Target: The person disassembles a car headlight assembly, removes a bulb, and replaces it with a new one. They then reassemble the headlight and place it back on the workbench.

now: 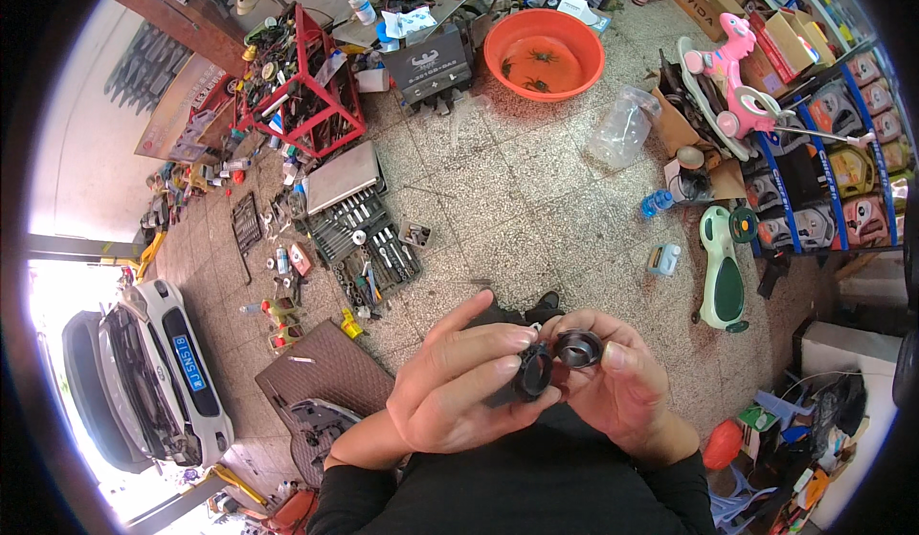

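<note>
Both hands are raised close together in front of my dark shirt. My left hand (450, 387) is closed on a black ring-shaped part (532, 374), pinched between thumb and fingers, its index finger stretched past it. Closed on a dark, shiny round part (578, 348) with a hollow middle is my right hand (622, 382), its thumb against the rim. The two parts sit side by side; I cannot tell whether they touch or are joined. My fingers cover some of each part.
Left of centre lies an opened socket tool case (369, 248) beside a red metal rack (311, 104) heaped with tools. An orange basin (544, 55) stands on the tiled floor. Further right are a green and white ride-on toy (721, 267), a blue bottle (656, 203) and display shelves.
</note>
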`<action>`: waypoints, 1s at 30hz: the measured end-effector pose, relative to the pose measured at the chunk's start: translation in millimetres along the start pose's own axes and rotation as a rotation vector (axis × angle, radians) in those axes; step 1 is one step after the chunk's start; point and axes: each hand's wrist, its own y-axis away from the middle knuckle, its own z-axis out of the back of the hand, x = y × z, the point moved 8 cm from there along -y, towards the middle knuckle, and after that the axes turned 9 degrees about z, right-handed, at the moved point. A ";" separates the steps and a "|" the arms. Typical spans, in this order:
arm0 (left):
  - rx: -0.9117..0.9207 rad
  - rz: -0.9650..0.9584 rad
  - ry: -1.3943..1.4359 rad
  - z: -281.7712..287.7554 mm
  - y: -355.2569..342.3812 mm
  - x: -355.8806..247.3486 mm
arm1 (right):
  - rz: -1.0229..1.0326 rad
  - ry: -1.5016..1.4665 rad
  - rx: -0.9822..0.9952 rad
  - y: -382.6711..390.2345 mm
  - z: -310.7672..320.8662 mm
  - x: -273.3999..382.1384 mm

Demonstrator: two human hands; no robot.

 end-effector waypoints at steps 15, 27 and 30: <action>0.002 0.060 0.063 -2.4 -1.6 8.7 | 0.188 0.224 0.083 1.0 -8.4 9.2; 0.037 0.049 -0.009 -3.0 0.2 5.7 | 0.410 0.568 0.108 4.9 -23.9 30.1; 0.043 0.041 -0.008 -3.9 1.3 6.7 | 0.420 0.786 0.141 5.4 -29.4 33.9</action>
